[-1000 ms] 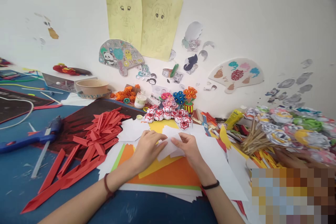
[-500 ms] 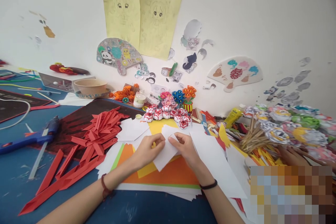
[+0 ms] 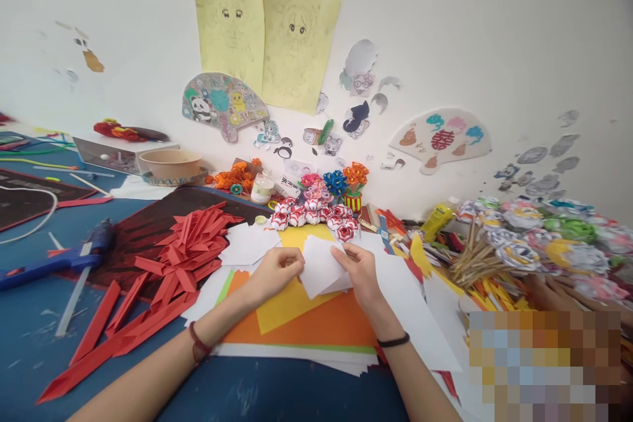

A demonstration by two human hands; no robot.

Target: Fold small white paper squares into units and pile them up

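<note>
A small white paper square (image 3: 320,268) hangs a little above the table, pinched at its left edge by my left hand (image 3: 275,271) and at its right edge by my right hand (image 3: 360,271). Under both hands lies a stack of coloured sheets (image 3: 316,323): yellow and orange on top, green and white edges below. More white squares (image 3: 247,244) lie just beyond my left hand. A large white sheet (image 3: 415,310) spreads to the right of my right wrist.
Folded red paper strips (image 3: 182,250) pile up at the left by a blue glue gun (image 3: 59,260). Red-and-white paper flowers (image 3: 311,216) line the back. Skewers (image 3: 477,260) and paper flowers (image 3: 544,237) fill the right, where another person's hand (image 3: 558,290) rests.
The white paper square has been lifted off the stack and turned between both hands; it now sits higher, with its flat face toward me.
</note>
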